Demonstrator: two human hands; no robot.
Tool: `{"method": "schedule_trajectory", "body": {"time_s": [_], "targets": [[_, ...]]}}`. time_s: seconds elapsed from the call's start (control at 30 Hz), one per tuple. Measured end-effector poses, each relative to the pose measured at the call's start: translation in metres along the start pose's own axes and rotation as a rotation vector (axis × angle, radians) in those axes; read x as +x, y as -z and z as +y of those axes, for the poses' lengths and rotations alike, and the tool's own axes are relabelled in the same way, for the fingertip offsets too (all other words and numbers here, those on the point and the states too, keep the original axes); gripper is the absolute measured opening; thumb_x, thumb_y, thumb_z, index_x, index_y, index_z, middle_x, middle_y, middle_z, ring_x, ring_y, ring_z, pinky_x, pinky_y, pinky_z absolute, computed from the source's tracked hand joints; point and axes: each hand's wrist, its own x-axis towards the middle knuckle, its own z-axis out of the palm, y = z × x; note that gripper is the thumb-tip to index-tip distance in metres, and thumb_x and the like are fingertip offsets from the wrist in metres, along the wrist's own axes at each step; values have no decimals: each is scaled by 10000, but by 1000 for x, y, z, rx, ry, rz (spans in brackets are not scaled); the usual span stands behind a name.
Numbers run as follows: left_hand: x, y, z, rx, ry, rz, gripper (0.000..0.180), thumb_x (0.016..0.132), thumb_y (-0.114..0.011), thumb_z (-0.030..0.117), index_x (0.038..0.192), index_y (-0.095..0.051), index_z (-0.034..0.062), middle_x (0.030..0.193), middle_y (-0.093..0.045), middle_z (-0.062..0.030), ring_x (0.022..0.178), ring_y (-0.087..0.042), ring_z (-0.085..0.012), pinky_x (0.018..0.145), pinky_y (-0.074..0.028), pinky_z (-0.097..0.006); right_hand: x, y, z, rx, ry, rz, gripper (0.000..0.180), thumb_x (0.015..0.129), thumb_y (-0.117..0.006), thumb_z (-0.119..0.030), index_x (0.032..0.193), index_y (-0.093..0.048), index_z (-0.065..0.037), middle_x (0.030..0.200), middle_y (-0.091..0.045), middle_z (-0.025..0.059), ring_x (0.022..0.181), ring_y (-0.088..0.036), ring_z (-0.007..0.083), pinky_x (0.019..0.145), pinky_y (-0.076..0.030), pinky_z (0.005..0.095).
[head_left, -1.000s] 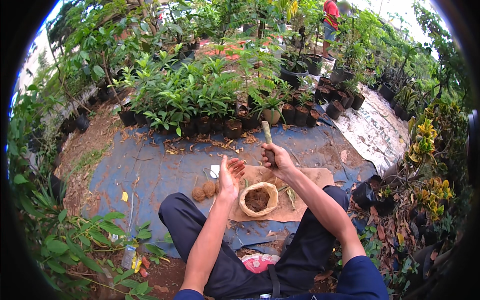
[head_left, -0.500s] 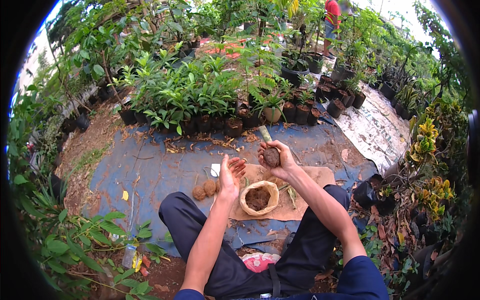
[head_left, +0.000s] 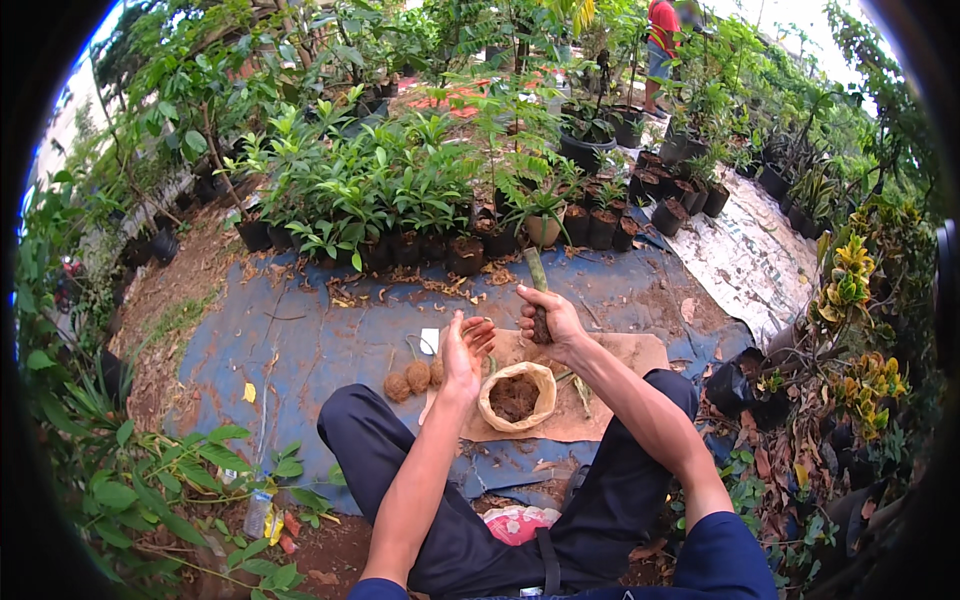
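Observation:
My right hand (head_left: pixel 562 325) is closed around the brown fibrous ball (head_left: pixel 541 326) at the base of a thick green stem cutting (head_left: pixel 536 268), whose cut end points up and away from me. Facing it, a short gap to the left, is my left hand (head_left: pixel 463 352), fingers stretched out and nothing in it. Below and between the hands stands a pale bag (head_left: pixel 547 384) with a rolled-down rim, holding loose brown fibre (head_left: pixel 514 398). Several round fibre balls (head_left: pixel 397 386) with thin stems rest left of my left hand.
A brown sheet (head_left: pixel 640 352) lies under the bag, on a dirty blue tarp (head_left: pixel 290 340). Green strips (head_left: pixel 583 393) lie right of the bag. Potted plants (head_left: pixel 405 245) line the far side. A black pot (head_left: pixel 733 385) stands at right. A person in red (head_left: pixel 661 40) stands far back.
My right hand has turned, so the fibre ball's face is now mostly hidden by the fingers and the stem stands more upright. The left hand has barely moved.

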Motion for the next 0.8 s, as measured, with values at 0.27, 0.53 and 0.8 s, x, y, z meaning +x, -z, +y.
{"method": "schedule_trajectory", "body": {"time_s": [0.27,0.53,0.8], "targets": [[2,6,0,-9,-2,-7,439,926,-514,500,1026,-568,76,970,-649,-101,906,-618,-199,814,-502,-341,3,5,-3,141,-82,85,393,845,-636,-498,854,-521,-122,682,-564,30,542,-517,147,497,-436,264],[-1,1,-2,36,0,-5,443,934,-496,496,1041,-563,72,979,-648,-99,910,-613,-195,823,-493,-330,0,4,0,-58,-175,-6,450,847,-623,-559,775,-459,-146,582,-458,-3,470,-417,131,446,-344,259],[-13,-16,-15,285,-209,-113,466,944,-566,412,1175,-472,18,1074,-605,-127,995,-598,-191,865,-490,-314,12,9,16,-318,277,82,352,933,-581,-433,909,-495,-92,712,-607,52,551,-515,109,532,-435,259]]}}
